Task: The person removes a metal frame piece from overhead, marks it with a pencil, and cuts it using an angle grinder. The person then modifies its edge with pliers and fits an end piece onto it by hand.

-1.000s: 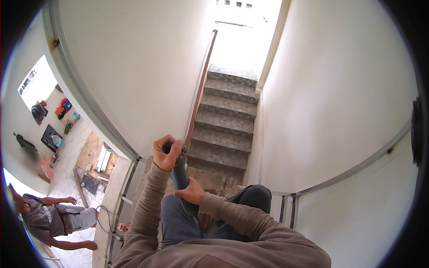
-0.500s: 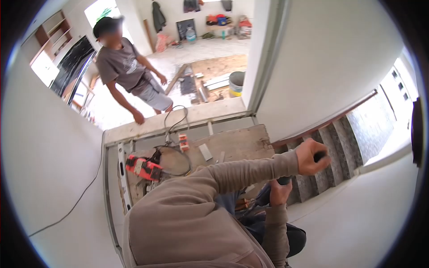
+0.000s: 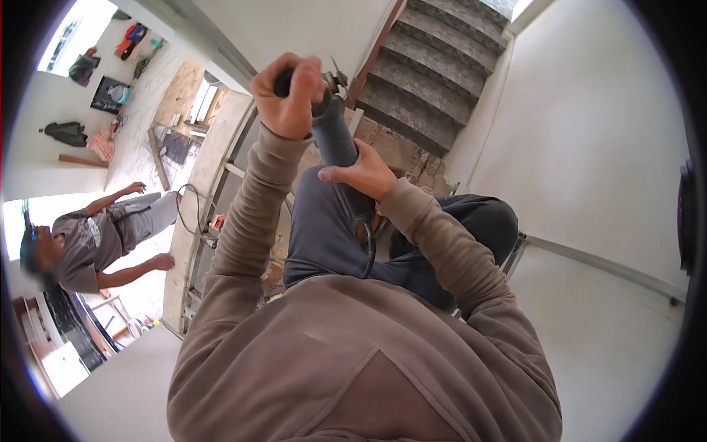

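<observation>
A dark grey angle grinder (image 3: 336, 140) points away from me above my knees, with its thin disc (image 3: 339, 72) seen nearly edge-on at the far end. My left hand (image 3: 286, 96) is closed around the black side handle near the grinder's head. Around the rear of the body wraps my right hand (image 3: 364, 171), thumb across the top. A black power cord (image 3: 370, 247) runs from the grinder's back end down between my legs. The board under me is mostly hidden by my legs and arms.
Grey patterned stairs (image 3: 427, 66) drop away beyond the grinder. A person (image 3: 88, 239) stands to the left, one hand by the pale ledge (image 3: 210, 158). A looped cable (image 3: 190, 210) lies there beside a small orange object (image 3: 217, 221). White walls (image 3: 582, 132) stand close on the right.
My view has swung round, so the stairs are now ahead and the person is at the left. The grinder, mostly hidden behind my left arm before, shows plainly between both hands.
</observation>
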Motion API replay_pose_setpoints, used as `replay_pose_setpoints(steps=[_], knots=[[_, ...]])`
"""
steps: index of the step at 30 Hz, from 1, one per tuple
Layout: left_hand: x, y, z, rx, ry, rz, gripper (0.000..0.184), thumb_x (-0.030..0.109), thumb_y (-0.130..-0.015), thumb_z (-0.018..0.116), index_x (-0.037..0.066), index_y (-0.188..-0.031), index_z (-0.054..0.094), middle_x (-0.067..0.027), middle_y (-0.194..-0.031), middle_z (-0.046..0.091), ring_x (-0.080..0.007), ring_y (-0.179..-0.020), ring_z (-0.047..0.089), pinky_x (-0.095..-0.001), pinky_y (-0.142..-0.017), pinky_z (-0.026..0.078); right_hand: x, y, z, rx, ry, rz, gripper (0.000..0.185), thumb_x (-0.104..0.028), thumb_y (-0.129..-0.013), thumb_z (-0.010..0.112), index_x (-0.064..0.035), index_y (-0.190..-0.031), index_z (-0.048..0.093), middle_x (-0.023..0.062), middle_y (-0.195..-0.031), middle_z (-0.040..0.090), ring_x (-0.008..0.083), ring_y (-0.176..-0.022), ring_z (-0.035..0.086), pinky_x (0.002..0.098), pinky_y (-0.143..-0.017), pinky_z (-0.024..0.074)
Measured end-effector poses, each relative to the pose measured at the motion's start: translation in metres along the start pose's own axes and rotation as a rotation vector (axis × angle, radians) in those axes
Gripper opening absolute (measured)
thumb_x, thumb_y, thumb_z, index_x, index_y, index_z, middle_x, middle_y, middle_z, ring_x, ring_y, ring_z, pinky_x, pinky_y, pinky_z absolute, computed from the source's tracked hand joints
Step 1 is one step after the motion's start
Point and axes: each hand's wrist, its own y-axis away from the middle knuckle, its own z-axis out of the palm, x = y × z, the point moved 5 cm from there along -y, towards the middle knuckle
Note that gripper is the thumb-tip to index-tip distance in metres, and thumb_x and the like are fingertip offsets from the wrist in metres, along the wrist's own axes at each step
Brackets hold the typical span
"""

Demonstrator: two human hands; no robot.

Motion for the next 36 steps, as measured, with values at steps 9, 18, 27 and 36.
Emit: replay_pose_setpoints(steps=[9,18,27,36], knots=[[-0.127,-0.009,-0.076,0.354,-0.157,-0.17,0.031,0.034,-0.1,0.06,0.003,-0.103,0.061,-0.0005,-0.086,0.059,-0.007,-0.073,0.05,-0.022,-0.065,0.043,0.059,-0.057,0.02,-0.1,-0.602,0.463,0.033,-0.017,-0.073,0.075,0.0039,-0.097,0.063,0.015,-0.08,0.066,0.0262,-0.066,0.068,0.0384,-0.059,0.0566],[-0.267,0.081,-0.063,-0.142,0.548,-0.895,0.075,0.066,-0.097,0.044,-0.001,-0.129,0.055,-0.0187,-0.111,0.065,-0.0259,-0.096,0.067,-0.0382,-0.086,0.056,0.102,-0.106,0.007,-0.115,-0.783,0.365,0.04,-0.021,-0.076,0.073,0.0037,-0.103,0.058,0.0172,-0.086,0.065,0.0288,-0.07,0.067,0.0447,-0.061,0.0606],[-0.361,0.116,-0.095,0.039,0.341,-0.88,0.08,0.07,-0.099,0.032,0.003,-0.137,0.051,-0.0177,-0.119,0.063,-0.032,-0.104,0.066,-0.0433,-0.091,0.056,0.162,-0.113,0.004,0.049,-0.709,0.335,0.055,-0.011,-0.07,0.075,0.0034,-0.116,0.048,0.0152,-0.083,0.061,0.027,-0.06,0.066,0.0411,-0.054,0.0583],[-0.36,0.059,-0.098,-0.277,0.051,-1.111,0.07,0.066,-0.09,0.057,0.003,-0.121,0.063,-0.0133,-0.103,0.069,-0.0213,-0.088,0.068,-0.036,-0.082,0.056,0.194,-0.16,0.01,0.457,-0.573,0.1,0.05,-0.014,-0.067,0.08,0.0047,-0.11,0.06,0.01,-0.092,0.068,0.0187,-0.083,0.068,0.0298,-0.073,0.0543]])
